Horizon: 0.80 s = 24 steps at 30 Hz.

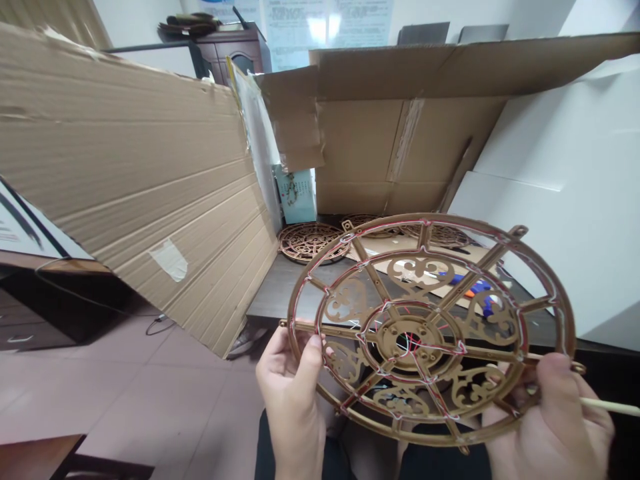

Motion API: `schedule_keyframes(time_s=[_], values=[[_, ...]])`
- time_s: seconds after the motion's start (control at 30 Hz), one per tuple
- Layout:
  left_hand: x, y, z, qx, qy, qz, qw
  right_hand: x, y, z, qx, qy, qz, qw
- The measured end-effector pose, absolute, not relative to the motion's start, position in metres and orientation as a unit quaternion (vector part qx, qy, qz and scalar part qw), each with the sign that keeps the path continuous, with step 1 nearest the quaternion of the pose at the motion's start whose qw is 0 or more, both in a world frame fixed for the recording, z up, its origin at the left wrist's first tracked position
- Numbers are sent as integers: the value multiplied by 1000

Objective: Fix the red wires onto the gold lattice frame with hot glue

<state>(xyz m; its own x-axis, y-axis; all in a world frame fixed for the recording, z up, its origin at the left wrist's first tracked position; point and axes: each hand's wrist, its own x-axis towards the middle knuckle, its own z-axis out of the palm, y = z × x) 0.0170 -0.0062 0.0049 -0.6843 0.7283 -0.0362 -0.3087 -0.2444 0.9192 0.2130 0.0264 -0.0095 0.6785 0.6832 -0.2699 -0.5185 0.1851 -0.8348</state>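
The left hand (290, 393) grips the rim of a fretwork wheel (385, 340), held up facing the person to show its threaded face, while the right hand (555, 420) pinches the opposite rim and a thin stick (610, 407).

A round gold openwork wheel frame (385, 337) is tilting between the left hand (293, 393) and right hand (553, 420), with red and white strands (521, 327) winding along its rim and spokes. A thin wooden stick (610, 406) is projecting from the right hand.

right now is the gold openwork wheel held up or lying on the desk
Held up: the left hand and right hand grip the gold openwork wheel by its rim.
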Motion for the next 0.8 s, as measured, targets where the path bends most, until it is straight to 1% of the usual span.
schedule_keyframes(time_s=[0.1, 0.23, 0.3, 0.33, 0.37, 0.4, 0.43, 0.47, 0.5, 0.6, 0.63, 0.7, 0.8], values=[[17, -9, 10, 180, 504, 761, 367, 218, 32, -17, -516, -98, 422, 739], [15, -8, 20, 119, 522, 721, 441, 227, 44, -35, -553, -176, 484, 655], [13, -7, 23, 104, 572, 685, 439, 234, 49, -39, -587, -233, 448, 633], [12, -6, 24, 93, 587, 674, 440, 238, 50, -38, -599, -261, 398, 644], [11, -5, 24, 79, 593, 669, 440, 242, 50, -36, -597, -273, 332, 677], [9, -4, 24, 70, 599, 669, 435, 246, 49, -32, -575, -274, 278, 719], [8, -2, 23, 62, 607, 664, 432, 248, 46, -26, -541, -273, 255, 753], [6, 0, 21, 55, 612, 665, 425, 249, 42, -20, -513, -276, 267, 768], [6, 2, 20, 54, 617, 661, 423, 248, 38, -14, -491, -288, 308, 762], [6, 5, 20, 78, 626, 645, 432, 235, 24, 0, -438, -325, 491, 680], [7, 5, 20, 90, 627, 638, 438, 227, 21, 2, -424, -326, 534, 655], [12, 4, 21, 114, 631, 626, 445, 211, 16, 4, -404, -313, 584, 630], [18, 3, 20, 139, 640, 627, 423, 189, 13, 3, -365, -300, 640, 606]])
